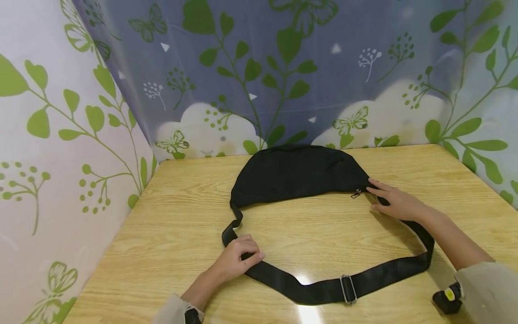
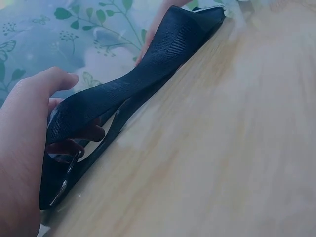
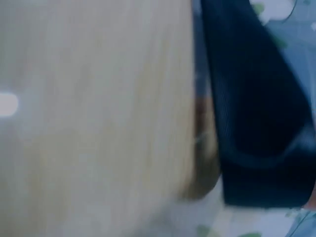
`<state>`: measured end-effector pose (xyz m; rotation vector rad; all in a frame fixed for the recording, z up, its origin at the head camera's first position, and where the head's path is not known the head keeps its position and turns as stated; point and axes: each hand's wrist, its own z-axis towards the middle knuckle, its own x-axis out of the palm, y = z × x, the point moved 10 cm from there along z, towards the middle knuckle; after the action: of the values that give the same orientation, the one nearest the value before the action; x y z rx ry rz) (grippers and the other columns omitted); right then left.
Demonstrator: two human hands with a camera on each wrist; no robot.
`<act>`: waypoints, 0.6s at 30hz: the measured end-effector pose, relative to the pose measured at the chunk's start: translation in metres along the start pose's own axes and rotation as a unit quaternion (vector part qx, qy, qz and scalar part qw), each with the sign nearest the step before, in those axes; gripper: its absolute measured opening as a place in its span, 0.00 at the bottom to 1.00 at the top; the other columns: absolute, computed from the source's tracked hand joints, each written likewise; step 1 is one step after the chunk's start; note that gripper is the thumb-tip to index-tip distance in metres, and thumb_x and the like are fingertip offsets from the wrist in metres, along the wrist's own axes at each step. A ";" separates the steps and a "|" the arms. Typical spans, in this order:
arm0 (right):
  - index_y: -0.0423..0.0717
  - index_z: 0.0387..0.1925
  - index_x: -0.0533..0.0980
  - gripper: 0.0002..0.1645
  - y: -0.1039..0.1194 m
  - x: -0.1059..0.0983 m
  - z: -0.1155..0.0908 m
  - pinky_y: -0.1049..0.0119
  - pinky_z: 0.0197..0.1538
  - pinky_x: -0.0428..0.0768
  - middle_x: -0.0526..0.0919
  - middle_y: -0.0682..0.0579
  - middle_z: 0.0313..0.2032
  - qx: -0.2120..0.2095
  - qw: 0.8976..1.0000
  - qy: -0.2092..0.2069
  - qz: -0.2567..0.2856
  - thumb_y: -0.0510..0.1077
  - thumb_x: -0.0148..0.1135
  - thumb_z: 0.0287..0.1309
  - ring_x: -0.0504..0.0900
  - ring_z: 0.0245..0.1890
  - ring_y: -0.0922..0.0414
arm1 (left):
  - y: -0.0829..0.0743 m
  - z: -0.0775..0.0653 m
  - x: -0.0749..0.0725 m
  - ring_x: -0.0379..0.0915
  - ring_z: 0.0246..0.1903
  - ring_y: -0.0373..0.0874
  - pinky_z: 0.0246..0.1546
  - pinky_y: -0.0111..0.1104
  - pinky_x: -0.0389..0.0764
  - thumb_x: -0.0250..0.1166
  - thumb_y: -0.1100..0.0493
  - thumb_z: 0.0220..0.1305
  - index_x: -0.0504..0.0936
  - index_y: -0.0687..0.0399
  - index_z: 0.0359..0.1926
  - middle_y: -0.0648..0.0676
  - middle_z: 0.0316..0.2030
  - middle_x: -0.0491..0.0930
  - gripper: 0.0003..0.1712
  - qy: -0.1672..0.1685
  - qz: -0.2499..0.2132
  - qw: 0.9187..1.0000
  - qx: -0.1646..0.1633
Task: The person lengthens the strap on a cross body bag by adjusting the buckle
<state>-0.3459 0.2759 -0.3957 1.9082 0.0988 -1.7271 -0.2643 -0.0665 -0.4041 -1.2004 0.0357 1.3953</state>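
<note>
A black waist bag lies at the back of the table, its strap looped towards me. My left hand holds the strap at the loop's left side. In the left wrist view, the fingers of that hand curl beneath the strap and the thumb is above it. My right hand touches the bag's right end with straight, spread fingers, close by the zip pull. A metal slider sits on the near strap. The strap fills much of the right wrist view, hiding most of that hand.
The wooden table meets a blue patterned cloth directly behind the bag. Pale leaf-patterned cloths close off both sides. A black wrist device hangs by the right sleeve.
</note>
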 end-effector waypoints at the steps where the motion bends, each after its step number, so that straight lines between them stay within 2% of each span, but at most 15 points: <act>1: 0.29 0.62 0.60 0.38 -0.004 -0.002 0.000 0.37 0.54 0.57 0.50 0.33 0.66 -0.005 1.000 -0.006 0.011 0.50 0.58 0.60 0.49 0.62 0.31 | -0.001 0.000 0.001 0.65 0.27 0.33 0.30 0.27 0.69 0.60 0.58 0.62 0.80 0.46 0.22 0.38 0.24 0.74 0.11 0.002 0.000 1.000 0.001; 3: 0.29 0.61 0.62 0.35 -0.006 -0.007 -0.002 0.35 0.54 0.55 0.52 0.32 0.65 -0.017 0.999 -0.024 0.030 0.48 0.58 0.60 0.48 0.62 0.31 | -0.002 -0.001 0.003 0.65 0.28 0.33 0.30 0.27 0.70 0.60 0.59 0.63 0.80 0.46 0.23 0.38 0.24 0.75 0.11 0.008 -0.002 1.000 0.003; 5: 0.30 0.58 0.67 0.30 0.001 -0.012 -0.009 0.34 0.53 0.55 0.57 0.32 0.63 -0.040 0.997 -0.049 0.043 0.44 0.59 0.59 0.49 0.62 0.31 | -0.004 -0.001 0.006 0.66 0.28 0.33 0.31 0.27 0.70 0.59 0.59 0.63 0.80 0.47 0.23 0.39 0.24 0.75 0.11 0.014 -0.002 1.000 0.005; 7: 0.35 0.55 0.71 0.25 0.013 -0.013 -0.018 0.37 0.52 0.61 0.64 0.35 0.60 -0.053 0.995 -0.056 0.069 0.43 0.59 0.59 0.56 0.60 0.33 | -0.006 -0.002 0.008 0.67 0.28 0.33 0.31 0.27 0.70 0.59 0.59 0.63 0.80 0.47 0.24 0.39 0.25 0.75 0.11 0.019 -0.002 1.000 0.005; 9: 0.39 0.53 0.74 0.20 0.031 -0.006 -0.028 0.45 0.50 0.68 0.71 0.40 0.56 -0.075 0.991 -0.027 0.108 0.43 0.58 0.60 0.65 0.57 0.38 | -0.008 -0.002 0.009 0.66 0.28 0.33 0.30 0.26 0.70 0.59 0.60 0.63 0.80 0.47 0.24 0.39 0.24 0.74 0.10 0.024 -0.005 1.000 0.005; 10: 0.41 0.52 0.75 0.18 0.041 0.000 -0.033 0.50 0.48 0.71 0.74 0.43 0.53 -0.091 0.987 0.001 0.132 0.43 0.57 0.61 0.69 0.54 0.42 | -0.010 -0.003 0.010 0.66 0.27 0.33 0.30 0.26 0.70 0.59 0.59 0.63 0.80 0.47 0.24 0.39 0.24 0.74 0.11 0.026 -0.008 1.000 0.005; 12: 0.44 0.51 0.76 0.17 0.061 0.016 -0.045 0.60 0.44 0.75 0.77 0.48 0.49 -0.112 0.972 0.075 0.192 0.43 0.56 0.62 0.75 0.49 0.50 | -0.015 -0.003 0.012 0.66 0.26 0.32 0.29 0.25 0.69 0.59 0.60 0.63 0.80 0.48 0.23 0.39 0.23 0.73 0.11 0.031 -0.016 0.999 0.006; 14: 0.43 0.50 0.76 0.15 0.080 0.031 -0.056 0.65 0.42 0.75 0.80 0.50 0.45 -0.145 0.946 0.147 0.250 0.40 0.55 0.63 0.77 0.43 0.56 | -0.020 -0.003 0.016 0.65 0.25 0.32 0.28 0.24 0.69 0.59 0.59 0.64 0.79 0.48 0.22 0.40 0.22 0.72 0.13 0.037 -0.023 0.999 0.009; 16: 0.42 0.49 0.77 0.15 0.094 0.042 -0.067 0.67 0.41 0.75 0.80 0.51 0.42 -0.169 0.919 0.195 0.299 0.37 0.55 0.61 0.78 0.39 0.59 | -0.027 -0.004 0.022 0.64 0.24 0.31 0.27 0.23 0.68 0.58 0.58 0.64 0.79 0.49 0.20 0.40 0.21 0.71 0.14 0.042 -0.027 0.999 0.014; 18: 0.41 0.47 0.78 0.14 0.103 0.047 -0.074 0.67 0.38 0.76 0.81 0.50 0.39 -0.185 0.898 0.218 0.334 0.35 0.56 0.60 0.77 0.36 0.60 | -0.035 -0.005 0.030 0.62 0.23 0.30 0.26 0.22 0.67 0.58 0.58 0.65 0.78 0.49 0.18 0.40 0.20 0.69 0.16 0.046 -0.025 0.998 0.022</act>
<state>-0.2291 0.2082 -0.4031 1.7229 -0.0561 -0.7514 -0.2268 -0.0395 -0.4044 -1.2208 0.1005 1.2892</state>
